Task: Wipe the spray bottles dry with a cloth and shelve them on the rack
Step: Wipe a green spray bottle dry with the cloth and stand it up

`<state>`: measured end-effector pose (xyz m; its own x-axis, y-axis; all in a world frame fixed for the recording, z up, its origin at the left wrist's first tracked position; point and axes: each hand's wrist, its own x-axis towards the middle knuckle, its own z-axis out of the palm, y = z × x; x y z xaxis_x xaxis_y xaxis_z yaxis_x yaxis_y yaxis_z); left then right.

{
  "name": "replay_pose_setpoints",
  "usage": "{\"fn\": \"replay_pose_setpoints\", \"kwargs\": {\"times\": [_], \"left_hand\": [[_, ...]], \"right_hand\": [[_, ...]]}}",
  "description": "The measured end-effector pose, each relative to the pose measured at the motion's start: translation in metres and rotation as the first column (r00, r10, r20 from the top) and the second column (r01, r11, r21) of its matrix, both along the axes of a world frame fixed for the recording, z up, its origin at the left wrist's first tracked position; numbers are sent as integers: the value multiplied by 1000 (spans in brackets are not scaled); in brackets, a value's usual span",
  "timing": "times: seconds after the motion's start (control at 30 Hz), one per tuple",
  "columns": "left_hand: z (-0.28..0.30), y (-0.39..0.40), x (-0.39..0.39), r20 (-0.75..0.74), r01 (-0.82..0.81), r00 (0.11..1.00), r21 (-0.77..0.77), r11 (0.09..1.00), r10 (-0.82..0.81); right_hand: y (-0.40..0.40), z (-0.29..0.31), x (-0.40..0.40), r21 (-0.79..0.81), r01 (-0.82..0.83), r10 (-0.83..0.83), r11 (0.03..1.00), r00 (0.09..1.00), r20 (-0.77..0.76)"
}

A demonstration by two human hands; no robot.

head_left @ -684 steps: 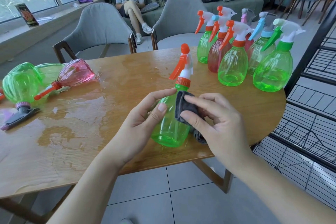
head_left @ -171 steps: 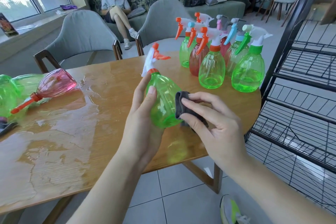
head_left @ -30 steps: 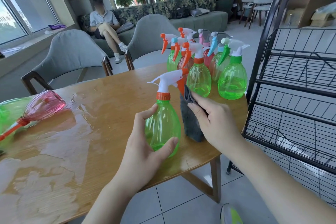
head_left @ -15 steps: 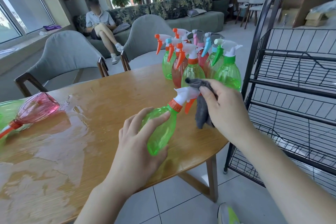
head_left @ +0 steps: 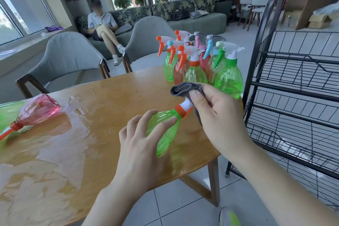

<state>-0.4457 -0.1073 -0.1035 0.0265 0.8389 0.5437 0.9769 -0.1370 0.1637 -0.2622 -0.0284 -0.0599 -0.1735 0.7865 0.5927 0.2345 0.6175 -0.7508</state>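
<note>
Right now, held bottle: I see a green spray bottle (head_left: 165,132) tilted above the near right part of the worktop (head_left: 113,97), its orange collar and white neck pointing up and to the right, its base low and near.
Left hand: my left hand (head_left: 145,145) grips the bottle's body, fingers curled over the top of it, thumb side hidden beneath.
Right hand: my right hand (head_left: 218,115) pinches a grey cloth (head_left: 185,89), which is bunched over the bottle's spray head; the head itself is hidden under cloth and fingers.
Standing bottles: a cluster of spray bottles (head_left: 200,62) stands upright at the far right edge of the worktop, just beyond the cloth; most are green, some red or pink, with orange, blue, pink and green triggers.
Nearest of the cluster: a green bottle with a green collar (head_left: 229,79) stands at the right end, just beside the rack.
Lying bottles: a pink bottle (head_left: 36,110) lies on its side at the left edge, beside a green one that is cut off by the frame.
Water: a wet sheen (head_left: 55,143) spreads over the near left of the worktop.
Rack: a black wire rack (head_left: 293,97) stands on the floor to the right, its shelves bare where I can see them.
Background: two grey chairs (head_left: 71,55) stand at the far side, and a person (head_left: 102,25) sits on a sofa farther back.
</note>
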Motion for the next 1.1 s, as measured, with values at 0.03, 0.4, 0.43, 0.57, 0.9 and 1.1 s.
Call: {"fn": "replay_pose_setpoints", "kwargs": {"times": [0.03,0.4,0.43,0.57,0.9,1.1], "left_hand": [[0,0,0,3,-3,1000,-4,1000,3],[-6,3,0,442,59,894,55,997,-78],[-8,5,1,429,61,900,51,997,-77],[-12,8,1,358,56,930,87,995,-84],[6,-6,-9,432,242,883,-81,967,-185],[2,-9,-4,486,285,839,-13,958,-243]], "right_hand": [[-1,1,1,-28,-39,38,999,998,-47],[2,-35,-8,-497,-105,-107,862,919,-380],[1,-33,-10,-508,-122,-101,853,916,-389],[6,-21,-16,-548,-189,-66,815,909,-412],[-3,-12,-29,-495,-257,-10,830,880,-474],[-7,-11,-36,-405,-185,1,895,911,-413]]}}
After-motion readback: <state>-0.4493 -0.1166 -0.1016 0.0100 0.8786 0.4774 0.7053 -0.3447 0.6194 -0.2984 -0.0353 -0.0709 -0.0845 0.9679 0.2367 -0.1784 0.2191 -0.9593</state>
